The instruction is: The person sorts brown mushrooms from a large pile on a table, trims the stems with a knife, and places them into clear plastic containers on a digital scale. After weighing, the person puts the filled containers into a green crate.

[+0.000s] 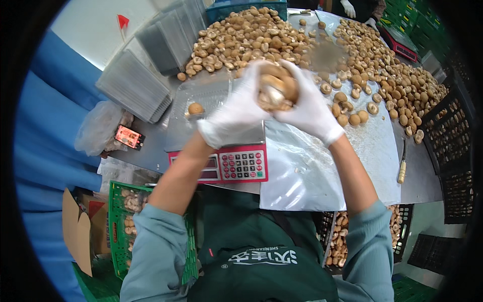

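Note:
Between my two white-gloved hands is a cluster of brown-capped mushrooms [277, 88], blurred by motion. My left hand [241, 104] cups it from the left and my right hand [311, 104] from the right. Both are raised near the right edge of a red digital scale [243, 164]. A clear plastic tray [203, 88] rests on the scale's platform, with a single mushroom [196, 108] in it. My left forearm hides part of the scale's display. Beyond my hands rises a large heap of loose mushrooms [249, 39].
Stacked clear trays [134, 85] stand at the left, near a phone [129, 136]. More mushrooms [396, 83] spread along the right side. A wooden-handled knife [402, 168] lies near black crates [449, 132]. Across the table is another person's gloved hand [348, 8]. A green crate [119, 226] holds packed mushrooms.

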{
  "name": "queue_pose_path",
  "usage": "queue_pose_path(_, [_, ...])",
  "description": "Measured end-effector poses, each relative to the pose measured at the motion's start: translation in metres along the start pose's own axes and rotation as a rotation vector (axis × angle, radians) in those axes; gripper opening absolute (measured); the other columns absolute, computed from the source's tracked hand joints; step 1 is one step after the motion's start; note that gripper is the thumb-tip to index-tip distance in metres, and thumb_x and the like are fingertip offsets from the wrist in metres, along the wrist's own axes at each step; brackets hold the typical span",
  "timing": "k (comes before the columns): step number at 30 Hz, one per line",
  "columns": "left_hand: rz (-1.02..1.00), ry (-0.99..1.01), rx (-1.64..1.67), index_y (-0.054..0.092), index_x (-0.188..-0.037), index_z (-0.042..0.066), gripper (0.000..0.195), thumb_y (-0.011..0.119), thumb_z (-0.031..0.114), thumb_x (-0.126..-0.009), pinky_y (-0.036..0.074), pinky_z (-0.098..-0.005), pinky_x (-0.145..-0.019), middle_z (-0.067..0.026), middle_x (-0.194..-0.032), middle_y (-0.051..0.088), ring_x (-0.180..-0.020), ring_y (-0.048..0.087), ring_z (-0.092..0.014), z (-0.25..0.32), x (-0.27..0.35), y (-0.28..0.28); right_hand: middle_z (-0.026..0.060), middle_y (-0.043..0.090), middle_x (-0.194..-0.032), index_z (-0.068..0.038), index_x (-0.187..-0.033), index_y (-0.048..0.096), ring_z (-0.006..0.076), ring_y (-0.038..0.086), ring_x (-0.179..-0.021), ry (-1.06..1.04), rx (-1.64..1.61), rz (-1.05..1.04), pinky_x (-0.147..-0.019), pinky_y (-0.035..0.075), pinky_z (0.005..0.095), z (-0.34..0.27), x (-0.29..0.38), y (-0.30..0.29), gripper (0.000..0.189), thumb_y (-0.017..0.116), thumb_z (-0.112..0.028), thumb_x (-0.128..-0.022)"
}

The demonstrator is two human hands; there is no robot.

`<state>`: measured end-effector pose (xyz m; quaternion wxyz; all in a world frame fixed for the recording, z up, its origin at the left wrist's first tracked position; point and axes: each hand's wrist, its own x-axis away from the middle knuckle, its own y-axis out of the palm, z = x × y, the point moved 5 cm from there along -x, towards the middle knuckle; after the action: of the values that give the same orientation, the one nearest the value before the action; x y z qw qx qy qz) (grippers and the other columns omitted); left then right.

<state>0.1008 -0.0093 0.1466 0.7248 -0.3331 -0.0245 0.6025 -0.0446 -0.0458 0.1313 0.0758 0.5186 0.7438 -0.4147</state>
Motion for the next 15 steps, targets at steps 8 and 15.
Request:
queue_pose_path(8, [0.187, -0.231, -0.178, 0.034, -0.141, 0.008, 0.080, 0.074, 0.000, -0.072, 0.041, -0.0313, -0.106, -0.0103, -0.129, 0.050, -0.122, 0.050, -0.018, -0.062, 0.054, -0.167, 0.0269, 0.046, -0.129, -0.012, -0.143, 0.040, 0.0451, 0.058, -0.114, -0.108, -0.066, -0.145, -0.097, 0.051, 0.0447, -0.054, -0.113, 0.145, 0.092, 0.083, -0.031, -0.064])
queue_pose_path(15, [0.075, -0.310, -0.254, 0.023, -0.150, 0.005, 0.105, 0.086, 0.017, -0.067, 0.033, -0.0379, -0.115, -0.0185, -0.143, 0.043, -0.134, 0.043, -0.029, -0.093, 0.083, -0.145, 0.0222, 0.062, -0.126, -0.005, -0.128, 0.061, 0.0336, 0.060, -0.116, -0.025, -0.035, -0.631, -0.099, 0.048, 0.0401, -0.032, -0.079, 0.157, 0.065, 0.074, -0.039, -0.074])
